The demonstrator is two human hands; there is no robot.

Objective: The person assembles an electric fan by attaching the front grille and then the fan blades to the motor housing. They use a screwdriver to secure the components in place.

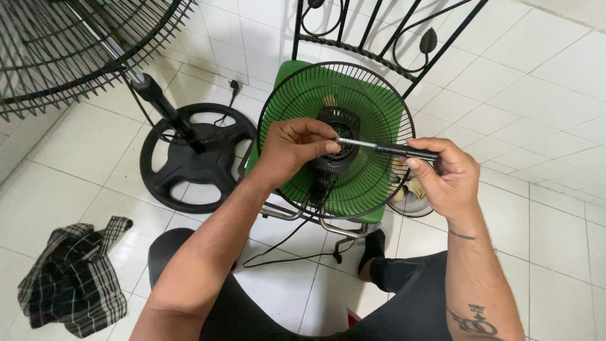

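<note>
A green fan guard [366, 183] with a black motor hub at its middle lies on a green chair seat. Above it I hold a screwdriver [385, 148] level between both hands. My left hand [293, 148] pinches the bright metal shaft near its tip. My right hand [445, 177] grips the black handle end. The shaft crosses just above the hub.
A standing fan with a black round base [189, 164] and a dark wire guard [69, 50] is at the left. A checked cloth [76, 278] lies on the white tiled floor. A small fan part [410, 199] sits under the chair's right side. A black cord [284, 252] trails below.
</note>
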